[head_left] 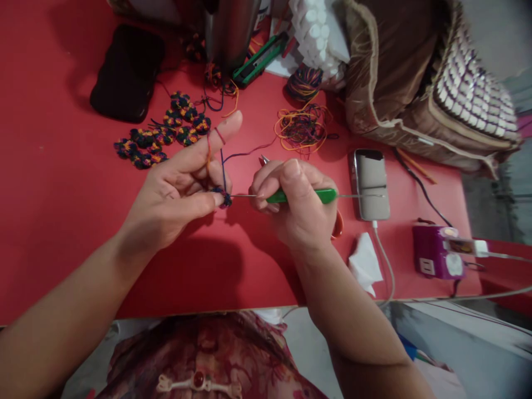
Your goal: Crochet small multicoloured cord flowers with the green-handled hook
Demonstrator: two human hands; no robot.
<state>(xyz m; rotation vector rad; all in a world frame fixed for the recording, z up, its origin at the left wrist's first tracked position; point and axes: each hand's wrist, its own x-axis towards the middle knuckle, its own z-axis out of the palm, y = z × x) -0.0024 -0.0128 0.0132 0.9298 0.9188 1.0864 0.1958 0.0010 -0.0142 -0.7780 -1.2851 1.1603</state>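
My left hand (180, 185) pinches a small dark multicoloured crochet piece (225, 197) between thumb and fingers, with the index finger stretched out and yarn (220, 134) wound over it. My right hand (293, 202) is closed round a green-handled crochet hook (318, 195), whose thin metal tip points left into the crochet piece. A strand of yarn runs from the left index finger across the red table (62, 183) toward a loose tangle of orange and purple yarn (303, 126).
Several finished small crochet flowers (164, 133) lie behind my left hand. A black pouch (127, 72), a metal flask (228, 30), a green utility knife (260, 58), a brown bag (415, 77), a phone (371, 183) on a cable, a purple charger (436, 250) and a tissue (364, 263) surround the work.
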